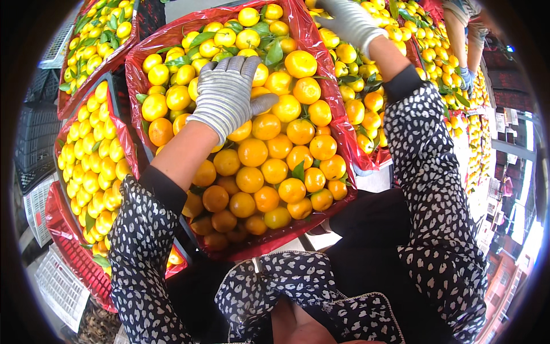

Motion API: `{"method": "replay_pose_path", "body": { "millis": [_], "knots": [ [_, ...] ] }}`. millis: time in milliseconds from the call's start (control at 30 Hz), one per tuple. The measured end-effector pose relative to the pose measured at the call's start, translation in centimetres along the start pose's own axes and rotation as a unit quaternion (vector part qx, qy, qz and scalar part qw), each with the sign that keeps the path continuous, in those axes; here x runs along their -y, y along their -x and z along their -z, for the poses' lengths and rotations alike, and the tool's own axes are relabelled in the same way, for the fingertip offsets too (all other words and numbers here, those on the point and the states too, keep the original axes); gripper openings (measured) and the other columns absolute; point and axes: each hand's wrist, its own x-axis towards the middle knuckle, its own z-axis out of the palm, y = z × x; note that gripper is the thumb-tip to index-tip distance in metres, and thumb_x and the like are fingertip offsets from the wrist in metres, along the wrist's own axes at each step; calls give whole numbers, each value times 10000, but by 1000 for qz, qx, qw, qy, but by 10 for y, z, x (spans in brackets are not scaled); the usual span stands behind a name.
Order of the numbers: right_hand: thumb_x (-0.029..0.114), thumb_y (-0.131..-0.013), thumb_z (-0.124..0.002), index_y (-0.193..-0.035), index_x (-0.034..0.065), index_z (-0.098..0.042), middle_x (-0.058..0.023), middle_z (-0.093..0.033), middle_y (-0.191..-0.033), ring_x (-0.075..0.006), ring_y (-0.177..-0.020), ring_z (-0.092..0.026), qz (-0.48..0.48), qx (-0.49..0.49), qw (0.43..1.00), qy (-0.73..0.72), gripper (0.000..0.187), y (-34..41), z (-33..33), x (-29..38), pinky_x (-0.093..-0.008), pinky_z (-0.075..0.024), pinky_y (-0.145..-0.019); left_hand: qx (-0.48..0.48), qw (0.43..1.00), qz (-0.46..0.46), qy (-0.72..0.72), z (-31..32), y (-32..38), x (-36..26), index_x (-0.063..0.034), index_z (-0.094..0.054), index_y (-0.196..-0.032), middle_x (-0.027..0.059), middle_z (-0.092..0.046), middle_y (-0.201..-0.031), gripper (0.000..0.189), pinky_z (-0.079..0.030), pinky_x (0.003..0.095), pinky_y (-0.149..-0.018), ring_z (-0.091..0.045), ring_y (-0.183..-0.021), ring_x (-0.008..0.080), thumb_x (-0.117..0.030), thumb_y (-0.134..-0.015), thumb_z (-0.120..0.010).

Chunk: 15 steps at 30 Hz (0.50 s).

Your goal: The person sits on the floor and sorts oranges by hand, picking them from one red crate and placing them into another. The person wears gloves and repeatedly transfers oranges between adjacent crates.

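A crate of orange mandarins (252,152), lined with red plastic film (310,38), lies in front of me. Green leaves (274,53) are scattered among the fruit. My left hand (232,92), in a striped grey-white glove, rests palm down on the mandarins in the crate's upper middle, fingers stretched forward and thumb apart. My right hand (350,21), in a like glove, is over the neighbouring crate of yellow mandarins (355,111) at the upper right. Its fingers are spread near the picture's top edge, and whether fruit lies under its palm cannot be told.
More crates of mandarins (88,159) stand on the left, beside black plastic crates (36,142) and white plastic crates (60,284). Another person's gloved hands (467,79) are over fruit at the far upper right. A red perforated crate (81,258) sits at lower left.
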Motion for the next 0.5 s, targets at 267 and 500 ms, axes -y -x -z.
{"method": "replay_pose_path", "body": {
  "millis": [267, 500],
  "knots": [
    [186, -786, -733, -1189, 127, -600, -203, -560, -1256, -380, -1140, -576, -237, 184, 927, 225, 428, 90, 8, -92, -449, -491, -948, -11, 1000, 4, -8, -21, -2, -6, -99, -482, -1317, 87, -586, -1216, 752, -381, 489, -972, -548, -1133, 256, -605, -786, -648],
    [385, -792, -690, -1140, 27, -626, -209, -679, -1024, -373, -992, -649, -49, -28, 997, -59, 504, 33, 12, -45, -432, -508, -864, 1, 1000, 15, -11, -15, -3, -8, -94, -487, -1325, 97, -585, -1229, 780, -383, 488, -990, -547, -1144, 272, -610, -768, -666]
  ]
}}
